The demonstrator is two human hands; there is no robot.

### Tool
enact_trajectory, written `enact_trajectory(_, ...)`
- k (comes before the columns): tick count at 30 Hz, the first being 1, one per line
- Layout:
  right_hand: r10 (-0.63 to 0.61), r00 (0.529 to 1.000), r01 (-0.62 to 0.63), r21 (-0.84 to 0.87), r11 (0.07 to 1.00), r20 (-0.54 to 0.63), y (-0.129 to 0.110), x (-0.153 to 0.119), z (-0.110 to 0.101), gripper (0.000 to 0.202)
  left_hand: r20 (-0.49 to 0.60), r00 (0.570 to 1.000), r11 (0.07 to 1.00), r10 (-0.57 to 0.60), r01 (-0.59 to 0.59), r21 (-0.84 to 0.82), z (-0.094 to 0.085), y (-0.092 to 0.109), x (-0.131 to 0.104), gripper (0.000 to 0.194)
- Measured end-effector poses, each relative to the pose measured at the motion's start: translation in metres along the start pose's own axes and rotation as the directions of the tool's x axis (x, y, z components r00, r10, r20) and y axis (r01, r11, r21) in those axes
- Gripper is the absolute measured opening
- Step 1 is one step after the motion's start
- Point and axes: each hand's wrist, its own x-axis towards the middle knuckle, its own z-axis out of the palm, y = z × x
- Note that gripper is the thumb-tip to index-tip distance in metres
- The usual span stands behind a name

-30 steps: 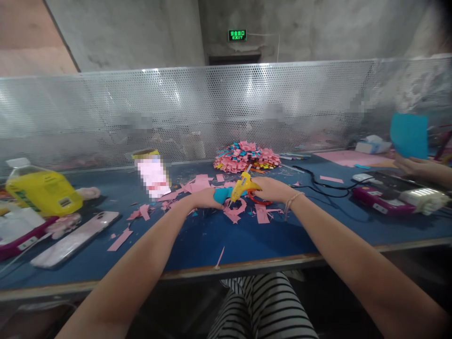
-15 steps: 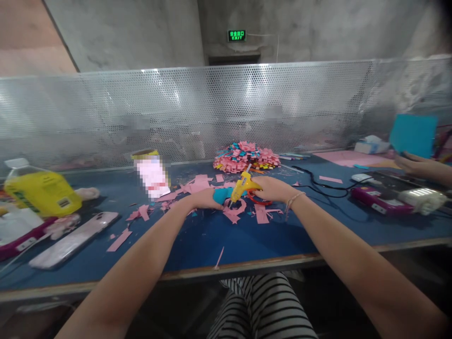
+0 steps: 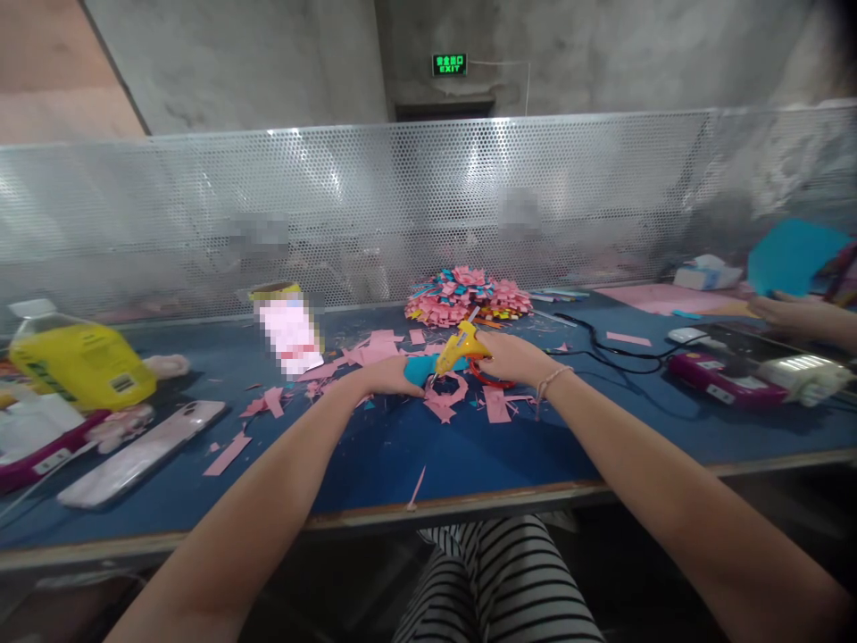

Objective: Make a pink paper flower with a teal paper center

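Note:
My right hand point(image 3: 510, 355) is closed around the grip of a yellow hot glue gun point(image 3: 458, 345). Its nozzle slants down to the left, close to the fingertips of my left hand point(image 3: 396, 376). Between those fingers is a piece of blue paper point(image 3: 419, 367); its far part passes behind the glue gun. A pink paper ring point(image 3: 458, 389) lies on the table just below the nozzle. Something with a red-orange handle point(image 3: 494, 379) shows under my right hand, mostly covered.
Pink paper scraps point(image 3: 383, 348) litter the blue table point(image 3: 375, 473). Behind them stands a heap of pink and blue paper pieces point(image 3: 461, 299). At left are a phone point(image 3: 144, 454) and a yellow bottle point(image 3: 87, 366). At right a co-worker's hand point(image 3: 794, 314) holds blue paper point(image 3: 790, 257).
The glue gun has shifted slightly left and down, its nozzle nearer my left fingertips. My left hand has barely moved. The co-worker's blue paper has tilted to the right.

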Motion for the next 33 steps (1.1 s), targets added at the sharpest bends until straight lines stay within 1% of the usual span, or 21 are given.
enact_trajectory(3, -0.009, 1.000, 0.009, -0.010, 1.000, 0.006, 0.0001, -0.0002, -0.0004, 0.026, -0.013, 1.000, 1.000, 0.014, -0.014, -0.016, 0.0004, 0.0001, -0.0003, 0.036)
enact_trajectory(8, 0.007, 0.999, -0.006, -0.013, 1.000, 0.034, 0.0000, -0.0009, -0.0035, 0.027, -0.049, 0.999, 1.000, -0.021, 0.021, 0.004, 0.0018, -0.0004, 0.0003, 0.041)
enact_trajectory(12, 0.013, 0.999, -0.012, -0.012, 1.000, 0.046, -0.0010, -0.0014, -0.0063, 0.028, -0.069, 0.998, 1.000, 0.010, -0.009, 0.009, 0.0020, 0.0011, -0.0001, 0.041)
enact_trajectory(18, 0.015, 1.000, -0.015, -0.001, 1.000, 0.026, -0.0010, -0.0021, -0.0072, 0.026, -0.051, 0.998, 0.999, 0.036, -0.037, -0.019, 0.0018, 0.0014, -0.0001, 0.042)
enact_trajectory(23, 0.020, 0.999, -0.020, -0.006, 1.000, 0.050, -0.0009, -0.0017, -0.0085, 0.026, -0.061, 0.998, 1.000, 0.020, -0.020, 0.004, 0.0036, -0.0047, 0.0036, 0.047)
enact_trajectory(26, 0.028, 0.998, -0.027, -0.018, 0.999, 0.050, -0.0003, -0.0013, -0.0084, 0.024, -0.064, 0.998, 1.000, 0.019, -0.019, 0.010, 0.0032, -0.0047, 0.0040, 0.044)
enact_trajectory(30, 0.022, 0.999, -0.021, -0.028, 0.999, 0.025, 0.0010, -0.0003, -0.0052, 0.022, -0.043, 0.998, 0.999, 0.049, -0.050, -0.001, 0.0018, -0.0014, 0.0016, 0.036)
enact_trajectory(33, 0.064, 0.998, -0.064, -0.005, 0.998, -0.005, 0.0050, 0.0012, -0.0040, 0.024, -0.058, 0.995, 0.997, 0.077, -0.078, -0.012, 0.0021, -0.0032, 0.0016, 0.035)
